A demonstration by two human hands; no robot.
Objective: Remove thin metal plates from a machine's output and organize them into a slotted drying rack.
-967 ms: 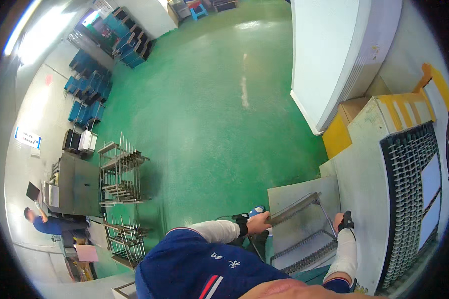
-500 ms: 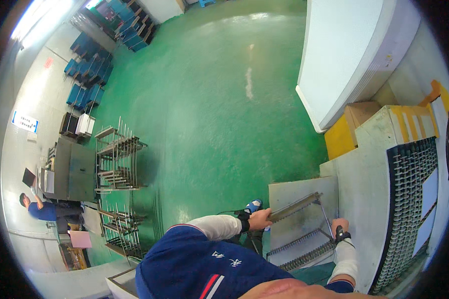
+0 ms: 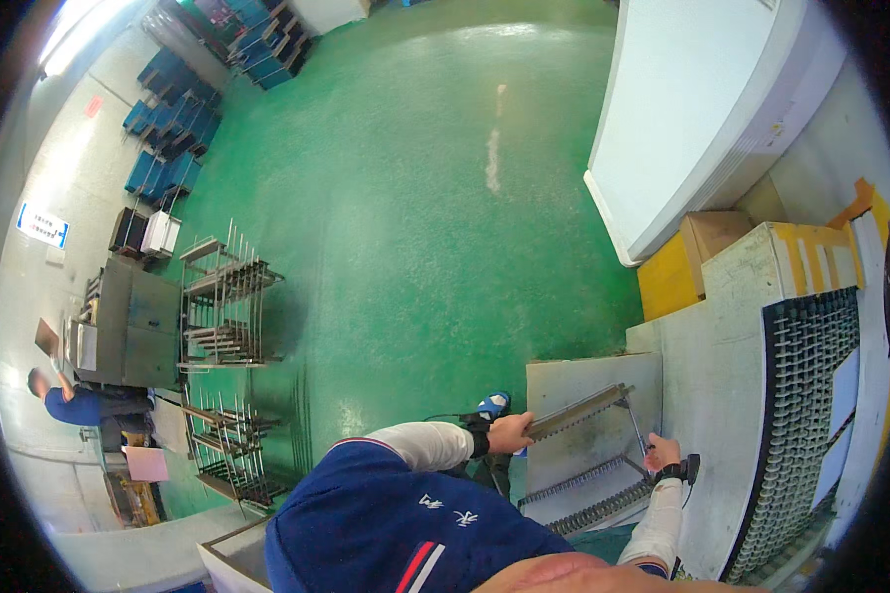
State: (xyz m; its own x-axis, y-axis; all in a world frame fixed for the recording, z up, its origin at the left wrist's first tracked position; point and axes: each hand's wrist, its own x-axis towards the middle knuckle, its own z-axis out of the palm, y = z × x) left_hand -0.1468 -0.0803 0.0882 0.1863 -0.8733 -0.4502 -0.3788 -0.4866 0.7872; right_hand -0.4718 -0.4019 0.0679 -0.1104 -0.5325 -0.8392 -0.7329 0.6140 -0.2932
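A metal rack [image 3: 585,410] with toothed, slotted bars rests on a flat grey panel [image 3: 578,379] at the lower right. My left hand [image 3: 510,433] is closed around the left end of its upper bar. At the rack's right side, my right hand [image 3: 663,453] is closed on or beside the thin side rod; its fingers are partly hidden, so the exact grip is unclear. Below, a second pair of toothed bars [image 3: 603,502] runs slantwise towards my body. No boards show in the slots.
To the right is a grey machine with a roller conveyor [image 3: 799,425]. Beyond stand a yellow box [image 3: 667,284], a cardboard box [image 3: 714,234] and a large white cabinet [image 3: 690,109]. Metal racks [image 3: 229,306] stand at left, near a co-worker [image 3: 74,405] holding a brown panel [image 3: 46,337].
My right wrist has turned slightly at the rack's side rod. The left hand keeps its hold. The co-worker's panel has tilted, and the whole view has shifted a little.
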